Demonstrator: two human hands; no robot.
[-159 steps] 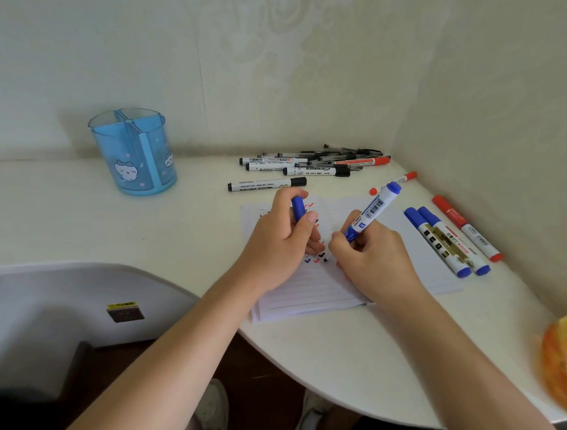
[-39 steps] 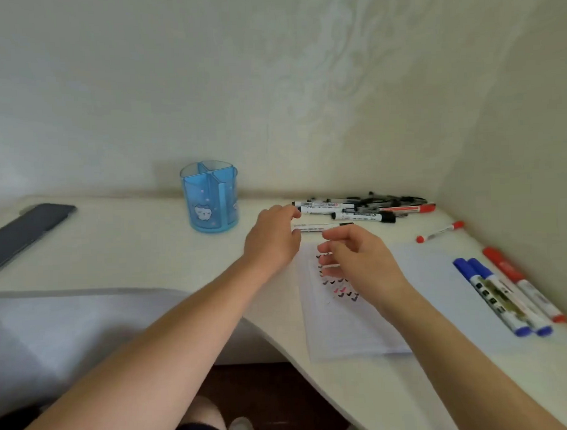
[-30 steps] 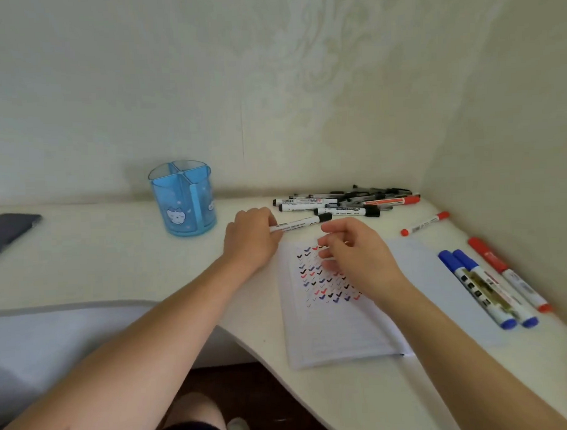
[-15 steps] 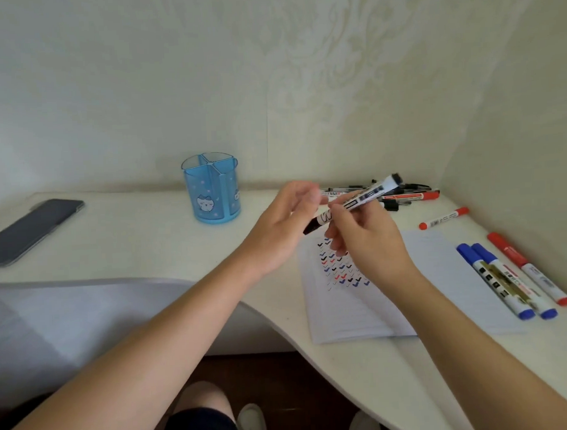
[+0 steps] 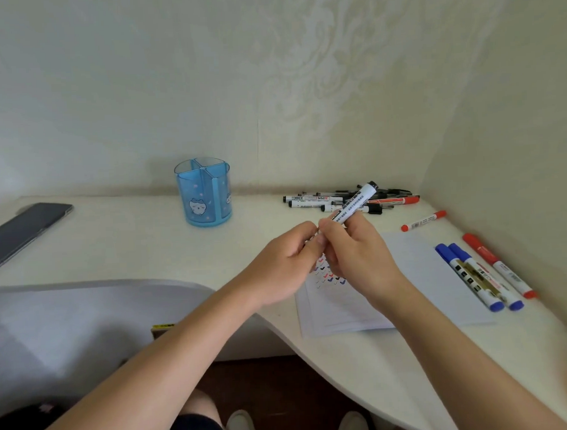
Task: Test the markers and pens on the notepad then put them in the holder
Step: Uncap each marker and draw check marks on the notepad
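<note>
My right hand [image 5: 357,260] grips a white marker with black ends [image 5: 357,203], tilted up to the right above the notepad [image 5: 416,274]. My left hand [image 5: 287,266] pinches the marker's lower end, which is hidden between the fingers of both hands. Small coloured tick marks show on the notepad just below my hands. The blue holder [image 5: 204,192] stands at the back, left of my hands, with nothing visible in its compartments. A pile of pens and markers [image 5: 349,199] lies at the back by the wall.
Two blue markers [image 5: 474,275] and a red marker [image 5: 497,265] lie on the notepad's right side. A thin red pen [image 5: 424,221] lies behind the notepad. A dark phone [image 5: 22,230] lies far left. Walls close the back and right.
I picked the black-and-white marker off the table and raised it. Both hands now meet at its lower end, closer together than half a second ago.
</note>
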